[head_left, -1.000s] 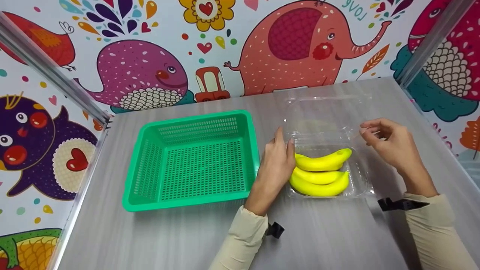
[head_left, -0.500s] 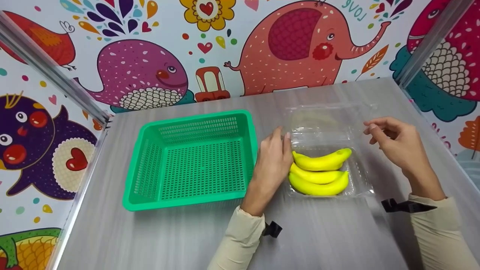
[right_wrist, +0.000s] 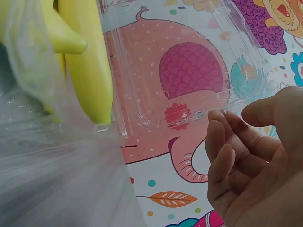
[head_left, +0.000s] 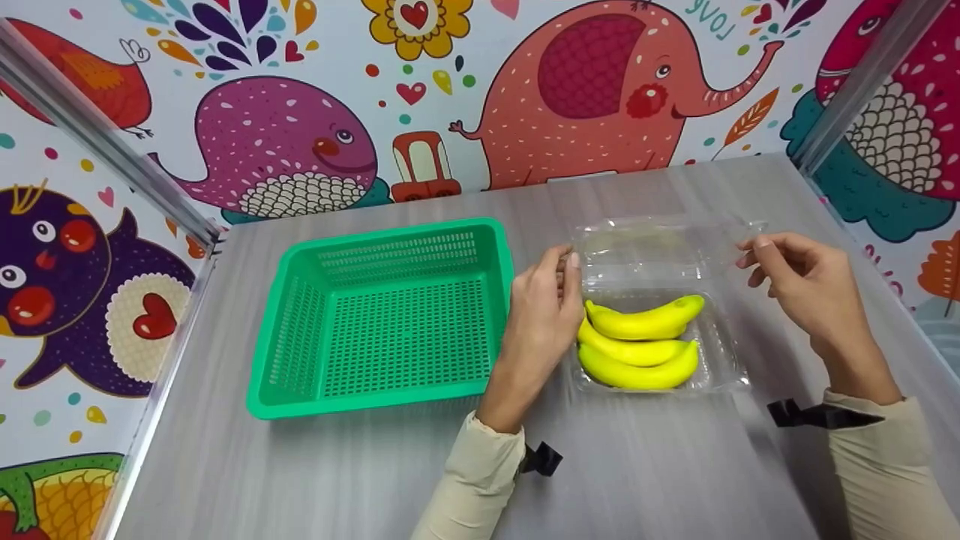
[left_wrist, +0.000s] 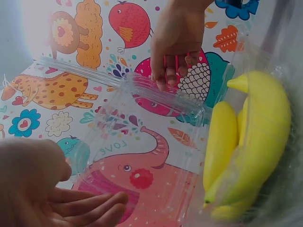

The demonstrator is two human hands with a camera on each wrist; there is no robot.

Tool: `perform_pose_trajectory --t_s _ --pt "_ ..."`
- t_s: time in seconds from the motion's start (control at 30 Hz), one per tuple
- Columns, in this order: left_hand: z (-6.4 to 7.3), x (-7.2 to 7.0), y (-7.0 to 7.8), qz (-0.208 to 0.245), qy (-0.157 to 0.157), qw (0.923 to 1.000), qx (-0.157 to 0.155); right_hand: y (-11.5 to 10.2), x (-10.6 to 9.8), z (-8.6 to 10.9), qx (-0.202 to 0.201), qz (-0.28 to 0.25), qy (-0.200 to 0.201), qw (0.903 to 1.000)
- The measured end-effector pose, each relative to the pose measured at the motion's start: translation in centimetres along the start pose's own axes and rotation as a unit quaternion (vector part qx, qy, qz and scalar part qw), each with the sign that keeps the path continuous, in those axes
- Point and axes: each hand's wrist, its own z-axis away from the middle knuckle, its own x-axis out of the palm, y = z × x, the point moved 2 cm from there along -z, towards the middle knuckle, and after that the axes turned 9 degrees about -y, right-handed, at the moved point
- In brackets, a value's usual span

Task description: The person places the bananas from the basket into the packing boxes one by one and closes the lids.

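Three yellow bananas (head_left: 645,322) lie in the base of a clear plastic clamshell box (head_left: 724,367). Its hinged lid (head_left: 637,251) stands raised on the far side. My left hand (head_left: 544,307) is beside the lid's left edge, and the left wrist view shows its fingers (left_wrist: 90,208) nearly straight, with the thumb apart from them. On the other side, my right hand (head_left: 810,281) has its fingertips right at the lid's far right corner. Its fingers (right_wrist: 227,146) are loosely bent, with a gap between thumb and forefinger in the right wrist view.
A green perforated plastic basket (head_left: 255,409) with nothing in it stands left of the left hand. Both rest on a grey wood-grain table (head_left: 637,465). Walls with cartoon animals (head_left: 577,97) and metal corner posts (head_left: 862,82) border the table at the back and sides.
The lid's far edge has come nearer the bananas in the head view. My right hand has shifted a little right, and my left hand slightly left. The bananas and basket have stayed in place.
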Motion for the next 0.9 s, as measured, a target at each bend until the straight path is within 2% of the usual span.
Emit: perform_pose_trajectory --t_s 0.3,0.47,0.57,0.7,0.9 --pt "0.4 -0.7 0.0 0.034 0.014 0.9992 0.016 0.0 0.0 0.7 -0.012 0.001 0.006 0.9999" --pt "1.0 -1.1 -0.3 0.049 0.007 0.9987 0.012 0.4 0.0 1.3 0.004 -0.005 -0.020 0.9998" --pt "1.6 -1.3 -0.5 0.060 -0.002 0.9982 0.006 0.8 0.0 1.9 0.004 -0.003 -0.039 0.9992" --pt "2.4 -1.3 -0.6 0.069 -0.030 0.9972 -0.002 1.3 -0.3 3.0 -0.021 -0.005 -0.062 0.9978" --pt "3.3 -1.3 -0.4 0.052 -0.067 0.9963 -0.009 1.9 -0.6 4.5 -0.041 -0.014 -0.074 0.9963"
